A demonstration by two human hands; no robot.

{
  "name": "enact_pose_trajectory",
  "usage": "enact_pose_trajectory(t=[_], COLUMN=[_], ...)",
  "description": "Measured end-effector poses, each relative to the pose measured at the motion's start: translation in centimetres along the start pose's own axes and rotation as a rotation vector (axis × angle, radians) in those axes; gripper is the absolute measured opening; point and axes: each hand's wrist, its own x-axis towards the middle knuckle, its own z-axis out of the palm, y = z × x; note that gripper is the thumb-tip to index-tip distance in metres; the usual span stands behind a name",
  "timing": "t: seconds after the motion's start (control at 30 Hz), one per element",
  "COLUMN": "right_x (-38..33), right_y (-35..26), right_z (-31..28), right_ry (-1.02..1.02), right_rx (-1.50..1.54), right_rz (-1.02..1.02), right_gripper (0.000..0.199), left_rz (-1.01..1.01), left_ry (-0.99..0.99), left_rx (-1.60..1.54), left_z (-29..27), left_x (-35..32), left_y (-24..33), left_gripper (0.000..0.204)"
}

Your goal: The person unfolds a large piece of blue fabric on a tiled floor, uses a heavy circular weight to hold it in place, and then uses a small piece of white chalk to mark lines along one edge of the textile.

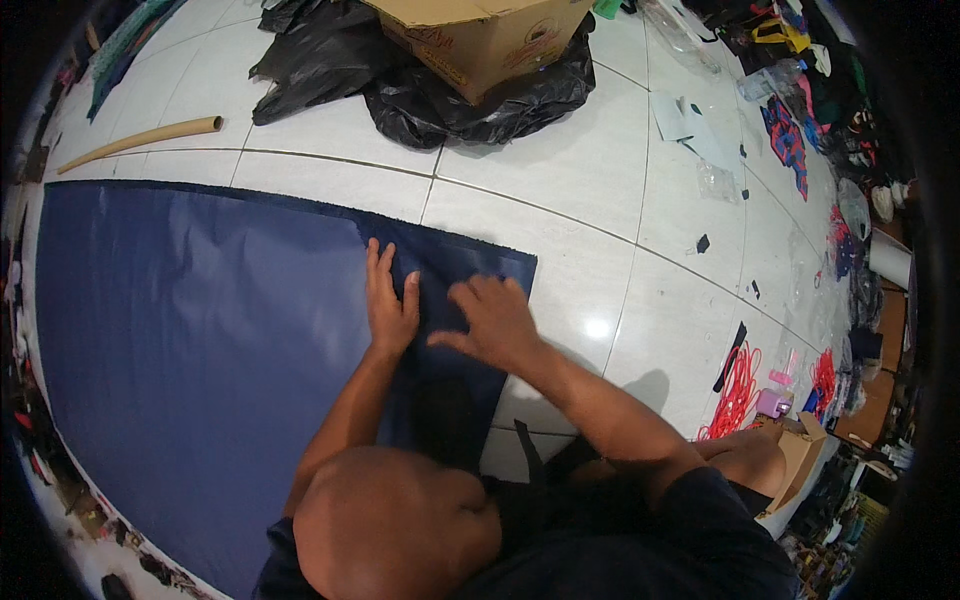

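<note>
A large dark blue sheet of fabric [200,350] lies spread over the floor on the left, its lighter, slightly shiny face up. A darker blue layer [470,262] shows beyond the shiny layer's right edge and along the far side. My left hand [392,305] rests with fingers stretched out on that edge, thumb apart. Over the darker strip is my right hand [492,322], its fingers bent and its thumb held away from them, with nothing visible in it. The palm side of the right hand is hidden.
A cardboard box [480,45] stands on black plastic bags [480,118] at the far side. A brown tube [140,143] lies far left. Red cord [735,395], a small pink object [772,402], an open carton [800,455] and scraps lie right. My bent knee [385,520] covers the near edge.
</note>
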Motion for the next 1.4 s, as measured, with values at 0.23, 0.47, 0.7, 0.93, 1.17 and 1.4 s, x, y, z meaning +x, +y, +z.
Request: enact_pose_trajectory(t=[0.23, 0.47, 0.7, 0.93, 1.17, 1.4], right_x=[-1.2, 0.3, -1.2, -0.4, 1.4, -1.4], right_y=[2.0, 5.3, -0.1, 3.7, 4.1, 0.9], right_z=[2.8, 1.0, 2.0, 2.9, -2.0, 3.1], right_ry=[-0.239, 0.553, 0.068, -0.177, 0.699, -0.081], right_rx=[0.141, 0.262, -0.053, 0.374, -0.009, 0.044], right_rz=[0.167, 0.359, -0.005, 0.305, 0.205, 0.08], right_gripper=[0.033, 0.038, 0.04, 0.031, 0.047, 0.035], left_rz=[0.01, 0.006, -0.006, 0.002, -0.001, 0.015], left_ry=[-0.026, -0.02, -0.015, -0.002, -0.013, -0.026], left_rx=[-0.009, -0.002, 0.0, -0.028, 0.026, 0.0], left_z=[-0.2, 0.1, -0.2, 0.1, -0.2, -0.2], left_x=[0.1, 0.1, 0.1, 0.3, 0.0, 0.2], left_y=[-0.1, 0.5, 0.3, 0.1, 0.2, 0.6], left_gripper=[0.052, 0.052, 0.052, 0.053, 0.053, 0.052])
